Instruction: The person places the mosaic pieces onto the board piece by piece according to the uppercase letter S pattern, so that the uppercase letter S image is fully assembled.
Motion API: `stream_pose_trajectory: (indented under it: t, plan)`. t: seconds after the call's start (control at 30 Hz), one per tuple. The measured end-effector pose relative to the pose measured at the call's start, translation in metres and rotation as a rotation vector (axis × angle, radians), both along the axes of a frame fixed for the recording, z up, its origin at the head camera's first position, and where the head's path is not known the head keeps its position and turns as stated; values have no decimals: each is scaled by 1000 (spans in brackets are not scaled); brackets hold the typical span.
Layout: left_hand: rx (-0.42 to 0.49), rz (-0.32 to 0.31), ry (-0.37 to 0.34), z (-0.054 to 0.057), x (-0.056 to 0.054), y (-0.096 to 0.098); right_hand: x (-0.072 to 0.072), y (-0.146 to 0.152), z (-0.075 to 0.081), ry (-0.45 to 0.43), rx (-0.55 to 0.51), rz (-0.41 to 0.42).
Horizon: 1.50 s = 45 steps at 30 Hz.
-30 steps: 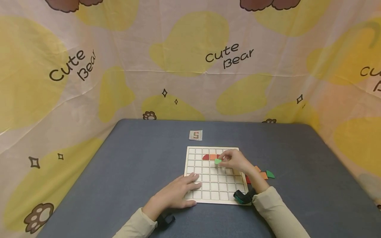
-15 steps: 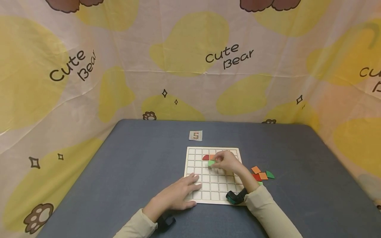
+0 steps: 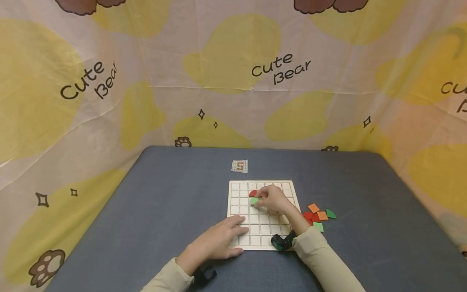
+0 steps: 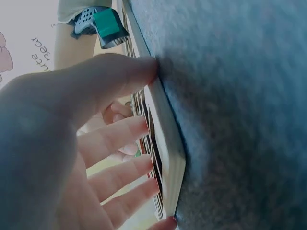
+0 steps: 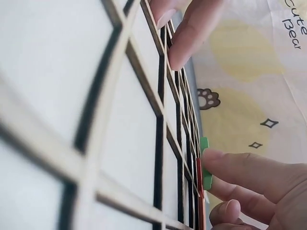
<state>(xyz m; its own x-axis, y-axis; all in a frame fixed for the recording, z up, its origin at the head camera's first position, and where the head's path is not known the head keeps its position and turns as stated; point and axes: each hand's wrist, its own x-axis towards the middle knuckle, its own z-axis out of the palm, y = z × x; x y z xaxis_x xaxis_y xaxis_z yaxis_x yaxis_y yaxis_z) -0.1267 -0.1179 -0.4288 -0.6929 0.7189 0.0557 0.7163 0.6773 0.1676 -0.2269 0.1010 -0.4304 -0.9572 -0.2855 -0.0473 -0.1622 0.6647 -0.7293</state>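
Observation:
A white gridded board point(image 3: 259, 219) lies on the table. My right hand point(image 3: 271, 198) pinches a light green square tile point(image 3: 253, 201) by its right side, over the upper part of the grid. Just behind that tile a red rounded piece point(image 3: 253, 193) sits in the grid; the pieces right of it are hidden by my fingers. In the right wrist view the green tile point(image 5: 206, 164) stands at the thumb tip, close to the red piece point(image 5: 199, 173). My left hand point(image 3: 219, 239) rests on the board's left edge with fingers spread, thumb against the near edge point(image 4: 163, 129).
Several loose red, orange and green pieces point(image 3: 318, 217) lie on the table right of the board. A small card point(image 3: 239, 166) with a gridded figure lies behind it. Patterned cloth point(image 3: 233, 81) hangs around the table's back and sides.
My right hand has moved left with the green tile, uncovering more loose pieces at the right and covering the orange piece. The left hand and board have shifted very slightly right.

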Motion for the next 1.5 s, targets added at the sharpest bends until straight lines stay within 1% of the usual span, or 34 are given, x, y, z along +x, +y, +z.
stream_pose_trajectory:
  t: [0.2,0.37,0.47,0.67,0.87,1.13,1.3,1.5]
  plan:
    - [-8,14,-18,-1,-2,-2,-3,-2,0,3,25,0]
    - [-19,23,-34,-1,-2,-2,-4,-3,1,16,34,1]
    - [-26,28,-38,-1,-2,-2,-4,-4,1,8,43,-5]
    - [-32,32,-35,-1,-2,-1,-3,-7,2,-29,53,-42]
    - [-36,33,-38,-1,-2,-1,-2,-7,2,-25,57,-49]
    - [-28,25,-23,0,-2,-1,-4,-6,2,-10,59,-43]
    - [-16,8,-9,1,-3,-2,-6,-5,0,-3,78,-40]
    - [-16,-6,-4,2,-4,-3,-7,-5,1,-12,82,-52]
